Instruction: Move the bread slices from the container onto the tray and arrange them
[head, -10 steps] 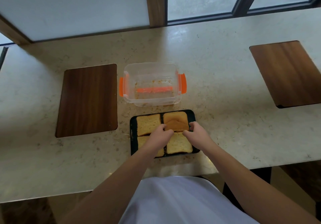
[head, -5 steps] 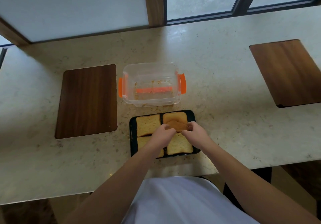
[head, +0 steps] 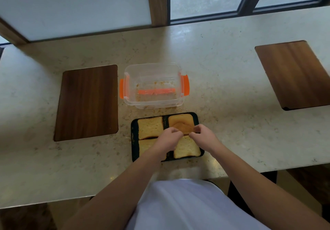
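Observation:
A black tray [head: 134, 140] lies on the counter near its front edge with several bread slices on it. One slice [head: 150, 127] fills the far left, another [head: 186, 148] the near right. At the far right lies a slice with a darker crust slice [head: 181, 126] on top. My left hand [head: 168, 139] and my right hand [head: 202, 136] pinch the near edge of that crust slice from either side. The near-left slice is mostly hidden under my left wrist. The clear container [head: 153, 85] with orange clips stands behind the tray and holds only crumbs.
A dark wooden board [head: 87, 101] is set into the counter left of the container. A second one [head: 294, 74] sits far right. The counter's front edge runs just below the tray, and a window frame borders the far side.
Both hands have crept slightly away from me along the crust slice and closed in toward each other. The tray and container stayed put.

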`<action>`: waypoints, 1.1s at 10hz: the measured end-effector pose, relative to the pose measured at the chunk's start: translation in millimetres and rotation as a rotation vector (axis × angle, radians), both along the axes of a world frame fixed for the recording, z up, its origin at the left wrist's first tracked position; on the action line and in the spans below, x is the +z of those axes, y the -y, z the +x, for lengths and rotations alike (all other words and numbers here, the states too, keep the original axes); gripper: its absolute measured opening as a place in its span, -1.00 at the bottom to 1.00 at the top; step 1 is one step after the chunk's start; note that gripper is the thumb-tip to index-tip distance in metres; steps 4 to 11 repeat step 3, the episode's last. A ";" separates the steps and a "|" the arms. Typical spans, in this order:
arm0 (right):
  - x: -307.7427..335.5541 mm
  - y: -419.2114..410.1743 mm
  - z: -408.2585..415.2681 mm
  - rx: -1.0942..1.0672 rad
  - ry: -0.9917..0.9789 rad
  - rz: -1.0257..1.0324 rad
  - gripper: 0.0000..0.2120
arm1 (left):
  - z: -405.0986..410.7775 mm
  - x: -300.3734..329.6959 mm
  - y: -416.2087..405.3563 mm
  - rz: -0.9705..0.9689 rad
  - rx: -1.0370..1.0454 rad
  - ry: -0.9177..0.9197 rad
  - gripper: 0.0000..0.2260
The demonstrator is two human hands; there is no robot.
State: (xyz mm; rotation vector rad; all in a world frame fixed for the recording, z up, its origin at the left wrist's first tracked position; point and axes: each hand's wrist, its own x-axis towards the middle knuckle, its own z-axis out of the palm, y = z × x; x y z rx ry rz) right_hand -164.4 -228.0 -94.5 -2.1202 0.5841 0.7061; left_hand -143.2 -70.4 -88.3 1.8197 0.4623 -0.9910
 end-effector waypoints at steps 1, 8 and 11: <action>-0.2 0.9 0.4 0.005 -0.013 -0.001 -0.52 | 0.5 1.4 -0.5 -0.015 0.019 -0.011 -0.74; -1.5 -7.8 1.2 0.084 0.052 -0.191 -0.48 | -0.9 3.3 -9.7 0.047 -0.061 0.063 -0.77; -1.5 -7.8 1.2 0.084 0.052 -0.191 -0.48 | -0.9 3.3 -9.7 0.047 -0.061 0.063 -0.77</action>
